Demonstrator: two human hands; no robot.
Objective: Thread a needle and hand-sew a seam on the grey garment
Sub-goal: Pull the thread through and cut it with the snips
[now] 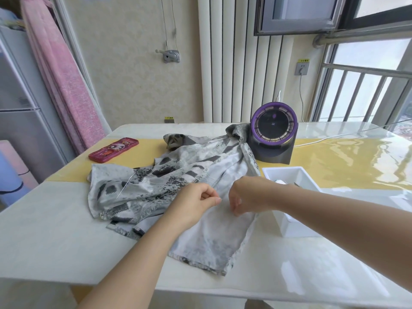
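Note:
The grey patterned garment (169, 188) lies crumpled across the middle of the table. A thin white thread (156, 182) runs over the cloth from the left toward my hands. A needle (122, 191) lies on the fabric at the thread's left end. My left hand (196, 202) hovers over the pale inner side of the garment, thumb and forefinger pinched together, apparently on the thread. My right hand (247, 197) is just to the right, fingers curled downward onto the fabric; what its fingertips hold is hidden.
A white plastic box (289, 175) stands at my right forearm. A purple and black round fan (274, 134) sits behind the garment, its cable trailing right. A red phone case (113, 150) lies at the back left. The table edge (156, 284) runs below my arms.

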